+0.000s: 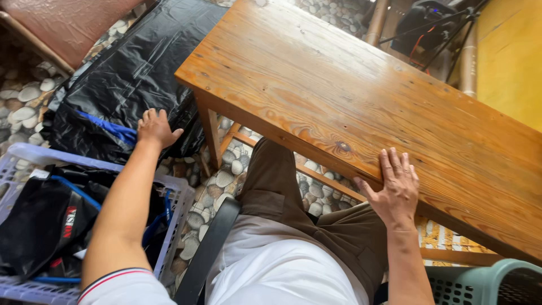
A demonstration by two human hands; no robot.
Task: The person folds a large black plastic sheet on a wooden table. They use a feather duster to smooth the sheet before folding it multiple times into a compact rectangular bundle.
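My left hand reaches out over a white plastic basket and rests on a black plastic bag lying on the floor; its fingers curl into the bag's edge. Whether it grips the bag I cannot tell. My right hand lies flat with fingers spread on the near edge of a bare wooden table, holding nothing. My legs in brown trousers sit under the table.
The white basket holds black items with blue straps. A green plastic basket is at the lower right. The floor is pebble stone. A tripod with a dark device stands beyond the table, beside a yellow wall.
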